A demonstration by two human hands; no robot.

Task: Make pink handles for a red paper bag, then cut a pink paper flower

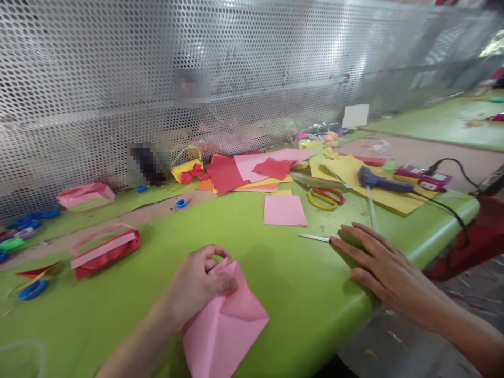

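Observation:
My left hand (197,286) pinches a folded piece of pink paper (230,333) at its upper edge, near the front of the green table. Creases run across the paper, and its lower end leaves the view. To the right, my right hand (378,262) is stretched out with fingers apart, low over the table edge. Its fingertips are by the end of a thin, pointed metal tool (315,238); whether they touch it I cannot tell. A pink paper square (285,210) lies flat beyond the tool. Scissors (321,198) with yellow and red handles rest behind that.
A blue glue gun (384,181) with a cord lies on yellow paper (409,202) at the right. Coloured sheets (228,173) are piled at the back. Small red (106,253) and pink (85,196) paper bags stand left. A perforated metal panel (252,79) rises behind the table (299,294).

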